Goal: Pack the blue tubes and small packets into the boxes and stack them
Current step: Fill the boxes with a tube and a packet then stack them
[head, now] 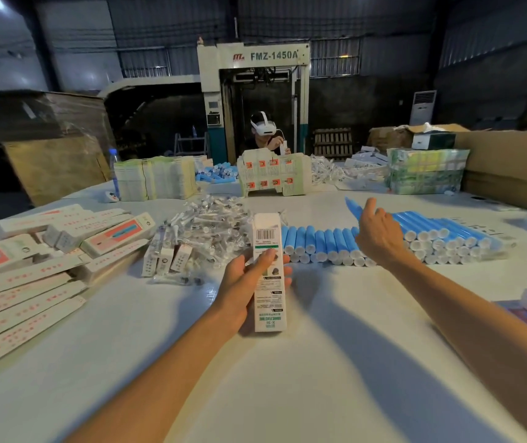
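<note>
White table [319, 378], left hand [246, 286] gripping box [267, 231] (upright), right hand [380, 238] holding blue tube [352, 207]

On my feed the left forearm [160, 375] and right forearm [485, 318] show bare, as do the left grip [246, 282] and right grip [380, 241].

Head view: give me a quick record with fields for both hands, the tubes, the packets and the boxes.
left hand: grips a white box, held on end
right hand: holds one blue tube above the tube pile
tube pile: rows lying on the table, right of centre
packets: loose heap just left of the tube pile
other boxes: piled lying down at far left
</note>
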{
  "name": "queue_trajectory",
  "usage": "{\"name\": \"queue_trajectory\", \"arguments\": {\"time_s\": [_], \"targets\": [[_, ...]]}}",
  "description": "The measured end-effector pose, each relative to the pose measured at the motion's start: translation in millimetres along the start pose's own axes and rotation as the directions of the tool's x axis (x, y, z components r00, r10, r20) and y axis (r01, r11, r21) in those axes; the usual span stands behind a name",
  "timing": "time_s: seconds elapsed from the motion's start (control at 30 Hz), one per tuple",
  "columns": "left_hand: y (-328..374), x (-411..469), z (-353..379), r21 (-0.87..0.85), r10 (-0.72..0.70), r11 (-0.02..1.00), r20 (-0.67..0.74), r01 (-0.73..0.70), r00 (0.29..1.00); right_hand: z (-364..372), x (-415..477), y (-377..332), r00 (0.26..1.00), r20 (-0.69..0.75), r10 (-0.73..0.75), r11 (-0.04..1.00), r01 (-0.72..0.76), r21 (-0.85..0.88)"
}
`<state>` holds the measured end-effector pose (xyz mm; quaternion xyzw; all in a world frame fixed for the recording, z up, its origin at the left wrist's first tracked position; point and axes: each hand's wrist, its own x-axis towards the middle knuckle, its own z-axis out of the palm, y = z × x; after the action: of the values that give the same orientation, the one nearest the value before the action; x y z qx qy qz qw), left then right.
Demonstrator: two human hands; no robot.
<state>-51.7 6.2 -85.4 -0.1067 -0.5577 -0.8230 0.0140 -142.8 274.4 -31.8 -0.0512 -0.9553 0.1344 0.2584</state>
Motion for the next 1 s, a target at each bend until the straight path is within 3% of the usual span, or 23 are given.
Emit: {"name": "queue_trajectory", "arguments": {"time_s": [0.07,0.13,0.17,0.3,0.4,0.47,0.57,0.63,0.73,0.87,1.0], "targets": [[1,0,-1,0.07,0.039,0.997,0.026,-0.04,0.999,-21,0,-21,1.0,0.004,0.007,0.895,-0.008,0.446],[2,-1,-1,0.128,0.055,0.99,0.025,-0.058,0.998,-45,-7,-43,0.999,0.043,-0.032,0.61,-0.015,0.792],[3,-1,-1,0.148,0.06,0.987,0.025,-0.063,0.998,-55,-11,-54,0.996,0.041,-0.081,0.463,0.002,0.886],[6,-4,2,0.177,0.074,0.981,0.05,-0.082,0.996,-77,-27,-83,0.966,-0.029,-0.255,0.047,0.042,0.998],[8,-7,4,0.161,0.084,0.982,0.065,-0.093,0.994,-80,-32,-98,0.949,-0.033,-0.313,-0.1,0.001,0.995],[9,-8,4,0.167,0.09,0.981,0.073,-0.101,0.993,-75,-33,-104,0.953,-0.031,-0.301,-0.054,0.015,0.998],[8,-10,3,0.198,0.1,0.974,0.082,-0.114,0.992,-65,-32,-103,0.956,-0.037,-0.29,0.174,0.09,0.981],[7,-10,2,0.203,0.1,0.972,0.078,-0.114,0.992,-61,-27,-100,0.956,-0.021,-0.292,0.261,0.101,0.96],[6,-10,2,0.222,0.098,0.969,0.063,-0.11,0.993,-62,-18,-96,0.933,0.093,-0.348,0.37,0.046,0.928],[5,-10,2,0.257,0.102,0.959,0.083,-0.12,0.991,-69,-17,-96,0.835,0.283,-0.471,0.553,0.03,0.832],[1,-9,4,0.243,0.126,0.96,0.075,-0.141,0.989,-63,-27,-100,0.839,0.255,-0.481,0.628,0.126,0.768]]}}
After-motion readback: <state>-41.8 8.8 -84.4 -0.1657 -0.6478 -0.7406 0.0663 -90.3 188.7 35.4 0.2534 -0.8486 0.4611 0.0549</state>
